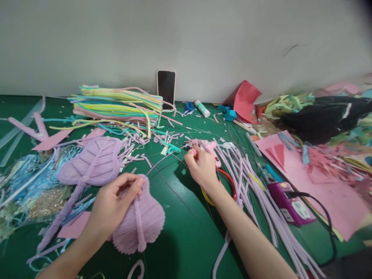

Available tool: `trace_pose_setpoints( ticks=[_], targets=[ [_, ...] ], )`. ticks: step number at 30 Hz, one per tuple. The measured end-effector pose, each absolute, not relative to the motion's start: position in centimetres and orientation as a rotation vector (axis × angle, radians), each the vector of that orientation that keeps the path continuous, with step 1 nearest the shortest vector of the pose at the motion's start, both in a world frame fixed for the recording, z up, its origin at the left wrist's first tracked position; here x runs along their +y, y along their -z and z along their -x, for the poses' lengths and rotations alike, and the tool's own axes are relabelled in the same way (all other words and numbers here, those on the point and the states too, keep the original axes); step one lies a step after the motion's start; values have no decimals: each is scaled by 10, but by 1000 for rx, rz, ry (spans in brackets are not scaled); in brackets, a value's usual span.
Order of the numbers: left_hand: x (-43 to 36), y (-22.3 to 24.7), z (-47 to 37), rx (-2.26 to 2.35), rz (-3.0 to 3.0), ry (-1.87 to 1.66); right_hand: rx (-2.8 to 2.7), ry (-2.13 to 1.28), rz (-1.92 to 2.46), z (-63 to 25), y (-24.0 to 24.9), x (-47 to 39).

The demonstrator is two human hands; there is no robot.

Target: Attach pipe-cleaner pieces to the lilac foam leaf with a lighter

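Note:
My left hand (116, 201) pinches the top of a lilac fuzzy pipe-cleaner piece (154, 217), shaped like a rounded leaf with a thick central rib. A thin lilac strand (162, 159) rises from its top and runs toward my right hand (200, 166). The right fingers are closed around something small with dark and pink parts, mostly hidden by the hand. Just beyond it lies a pink glue gun (211, 147). Scissors with red and yellow handles (232, 184) rest partly under my right wrist. A finished-looking lilac leaf shape (95, 161) with a wrapped stem lies to the left.
Bundled coloured pipe cleaners (116, 104) lie at the back, near a phone (166, 87) leaning on the wall. Lilac pipe cleaners (261, 197) spread right of my forearm, beside a purple power adapter (290, 205) with a black cable. Pink paper (334, 209) and scraps cover the far right.

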State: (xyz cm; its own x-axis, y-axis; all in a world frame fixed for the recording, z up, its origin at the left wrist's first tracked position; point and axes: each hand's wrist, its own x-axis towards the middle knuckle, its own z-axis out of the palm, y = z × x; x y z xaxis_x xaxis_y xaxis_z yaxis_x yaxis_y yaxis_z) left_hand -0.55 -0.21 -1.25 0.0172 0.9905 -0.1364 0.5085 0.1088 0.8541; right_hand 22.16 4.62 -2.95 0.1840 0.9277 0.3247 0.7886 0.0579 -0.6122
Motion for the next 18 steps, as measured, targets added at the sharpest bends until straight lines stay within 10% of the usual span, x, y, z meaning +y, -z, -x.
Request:
trace_pose_setpoints(
  ticks=[18],
  targets=[
    [-6,14,5,1612,-1788,-890,-1638,-283,1827,-220,31,48]
  ],
)
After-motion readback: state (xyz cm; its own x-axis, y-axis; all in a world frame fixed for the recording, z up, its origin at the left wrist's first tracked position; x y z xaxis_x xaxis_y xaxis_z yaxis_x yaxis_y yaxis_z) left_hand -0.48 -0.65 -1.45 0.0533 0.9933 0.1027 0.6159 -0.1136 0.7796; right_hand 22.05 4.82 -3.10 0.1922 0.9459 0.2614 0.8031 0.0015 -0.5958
